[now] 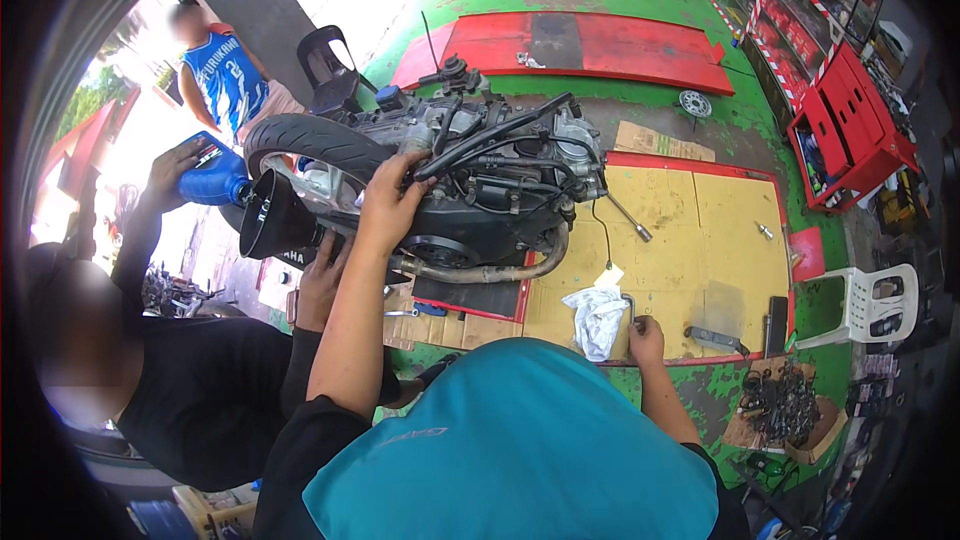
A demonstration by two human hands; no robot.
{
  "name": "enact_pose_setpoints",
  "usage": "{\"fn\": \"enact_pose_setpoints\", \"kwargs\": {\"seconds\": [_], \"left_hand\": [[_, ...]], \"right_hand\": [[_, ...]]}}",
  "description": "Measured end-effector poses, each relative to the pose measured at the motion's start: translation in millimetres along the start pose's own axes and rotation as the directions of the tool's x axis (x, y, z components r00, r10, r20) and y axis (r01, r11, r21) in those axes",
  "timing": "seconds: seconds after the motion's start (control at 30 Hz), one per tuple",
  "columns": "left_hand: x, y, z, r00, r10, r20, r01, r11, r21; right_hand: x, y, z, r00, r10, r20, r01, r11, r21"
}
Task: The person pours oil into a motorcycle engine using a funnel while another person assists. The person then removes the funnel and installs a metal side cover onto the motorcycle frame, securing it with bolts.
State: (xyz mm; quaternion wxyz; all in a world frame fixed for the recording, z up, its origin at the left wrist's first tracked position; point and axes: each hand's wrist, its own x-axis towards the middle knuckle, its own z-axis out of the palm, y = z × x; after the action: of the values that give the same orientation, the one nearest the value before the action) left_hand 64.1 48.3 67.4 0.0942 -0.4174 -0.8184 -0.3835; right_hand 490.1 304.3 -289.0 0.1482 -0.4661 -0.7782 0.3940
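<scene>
My left hand (pixel 393 200) reaches onto a scooter engine unit (pixel 490 190), its thumb and fingers on either side of a thick black tube (pixel 490 137). Low on the right, my right hand (pixel 647 340) is closed around an L-shaped metal wrench (pixel 630 310), beside a crumpled white cloth (pixel 597 325) on the yellow board. Left of my arm, a co-worker's hand (pixel 175 175) holds a blue bottle (pixel 213 175) tipped toward a black funnel (pixel 275 220). The co-worker's other hand (pixel 325 275) is under the funnel, near my forearm. The rear tyre (pixel 320 145) stands behind the funnel.
A long-handled socket tool (pixel 630 217) lies on the yellow-topped lift (pixel 720 200). Right of it stand a red tool cabinet (pixel 850 125) and a white plastic chair (pixel 865 305). Small parts fill a cardboard box (pixel 780 405). A person (pixel 225 80) in blue stands far left.
</scene>
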Motion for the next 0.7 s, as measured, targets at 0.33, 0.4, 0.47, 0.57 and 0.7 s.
{"fn": "enact_pose_setpoints", "kwargs": {"seconds": [0.33, 0.4, 0.47, 0.57, 0.7], "left_hand": [[-7.6, 4.6, 6.6, 0.997, -0.047, -0.067, 0.043, 0.997, -0.061], [-5.7, 14.1, 5.0, 0.991, 0.075, -0.112, -0.074, 0.997, 0.016], [-2.5, 30.3, 3.0, 0.961, 0.208, -0.182, -0.184, 0.973, 0.141], [2.3, 31.2, 0.8, 0.994, 0.098, -0.053, -0.100, 0.994, -0.039], [5.2, 24.7, -5.1, 0.999, -0.034, -0.040, 0.029, 0.992, -0.120]], "right_hand": [[28.0, -135.2, -27.5, 0.949, -0.213, -0.231, 0.250, 0.957, 0.145], [38.1, -203.8, -48.8, 0.877, -0.382, -0.291, 0.441, 0.880, 0.175], [44.7, -264.5, -70.8, 0.780, -0.541, -0.315, 0.600, 0.789, 0.132], [49.1, -340.0, -96.0, 0.648, -0.709, -0.278, 0.753, 0.652, 0.093], [73.4, -384.8, -100.4, 0.601, -0.751, -0.273, 0.790, 0.609, 0.064]]}}
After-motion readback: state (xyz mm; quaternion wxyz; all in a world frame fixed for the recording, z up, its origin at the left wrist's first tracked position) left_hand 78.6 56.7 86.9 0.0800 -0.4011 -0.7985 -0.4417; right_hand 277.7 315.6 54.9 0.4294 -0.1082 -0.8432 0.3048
